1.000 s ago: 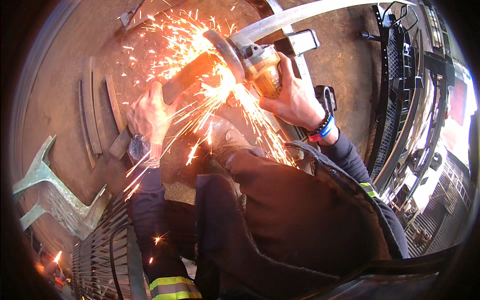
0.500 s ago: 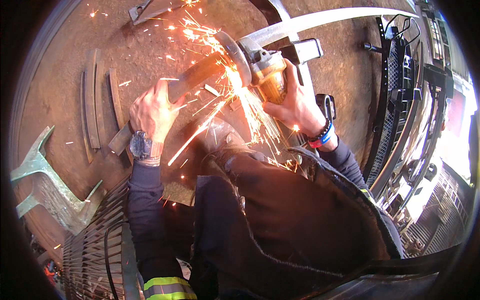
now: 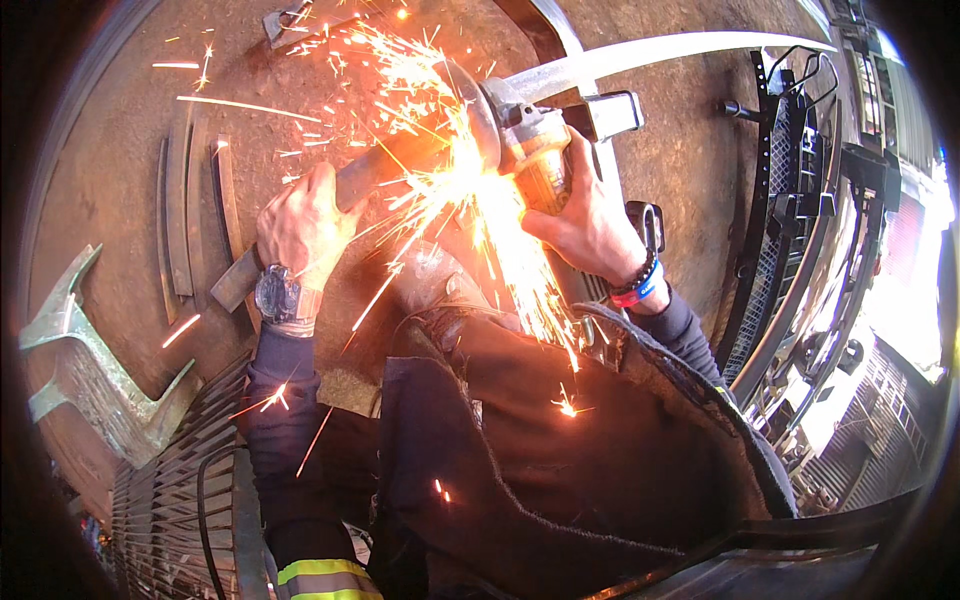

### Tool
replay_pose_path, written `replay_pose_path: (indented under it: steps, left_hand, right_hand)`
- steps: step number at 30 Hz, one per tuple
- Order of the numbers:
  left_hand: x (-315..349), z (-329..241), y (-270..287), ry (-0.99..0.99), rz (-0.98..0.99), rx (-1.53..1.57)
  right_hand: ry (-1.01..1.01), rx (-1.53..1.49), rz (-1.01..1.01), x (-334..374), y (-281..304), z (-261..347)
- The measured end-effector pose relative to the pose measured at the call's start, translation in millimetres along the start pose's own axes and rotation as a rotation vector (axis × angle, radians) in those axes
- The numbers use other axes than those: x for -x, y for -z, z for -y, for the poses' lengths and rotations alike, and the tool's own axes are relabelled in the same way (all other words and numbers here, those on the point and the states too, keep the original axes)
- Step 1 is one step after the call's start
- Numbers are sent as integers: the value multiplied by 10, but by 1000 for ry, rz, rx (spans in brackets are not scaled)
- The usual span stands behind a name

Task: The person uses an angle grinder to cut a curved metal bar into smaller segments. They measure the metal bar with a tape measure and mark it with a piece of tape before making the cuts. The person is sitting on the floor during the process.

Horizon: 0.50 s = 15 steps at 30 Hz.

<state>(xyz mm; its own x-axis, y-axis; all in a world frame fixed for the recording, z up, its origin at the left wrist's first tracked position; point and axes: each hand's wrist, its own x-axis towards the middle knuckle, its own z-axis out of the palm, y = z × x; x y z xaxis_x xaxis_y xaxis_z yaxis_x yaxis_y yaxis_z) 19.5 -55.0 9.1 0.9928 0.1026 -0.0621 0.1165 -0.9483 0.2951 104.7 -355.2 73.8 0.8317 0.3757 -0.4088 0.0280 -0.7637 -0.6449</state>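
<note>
My right hand [image 3: 590,225] is wrapped round the yellow body of an angle grinder [image 3: 541,165]. The grinder's round disc [image 3: 478,115] presses against the far end of a flat metal bar [image 3: 372,172], and bright sparks [image 3: 470,185] spray from the contact both away from me and back toward my leg. My left hand [image 3: 303,225] grips the bar, whose near end [image 3: 237,280] sticks out beside my watch. The bar slants from lower left to upper right. Glare hides part of its worked end. My boot [image 3: 435,275] stands below the sparks.
Several metal strips [image 3: 180,215] lie on the brown ground at left. A green-grey metal bracket [image 3: 105,375] stands near a slatted metal grille [image 3: 180,490]. Beyond the grinder runs a long pale metal piece [image 3: 660,48]; black metal frames [image 3: 775,240] line the right side.
The spark spray has grown brighter and wider, with more of it reaching my leg. Both hands keep their hold, and the grinder and bar have barely shifted.
</note>
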Motion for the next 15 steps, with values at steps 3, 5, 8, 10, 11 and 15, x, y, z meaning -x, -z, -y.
replay_pose_path:
  steps: [3,5,8,10,11,15]
  left_hand:
    - [-18,-60,80,-10,-17,32]
    - [4,6,36,-69,-46,1]
    - [8,10,25,-56,-13,-60]
    - [-13,-11,4,-51,-20,-30]
    - [-12,-3,8,-76,-70,-20]
    - [-10,4,27,-58,-33,-8]
  right_hand:
    - [-24,21,-5,7,18,55]
    - [-28,38,-5,13,29,72]
    - [-17,71,-2,4,37,76]
    - [-12,85,-3,0,54,84]
    - [-2,79,-2,-15,60,101]
    - [26,107,-5,-21,60,118]
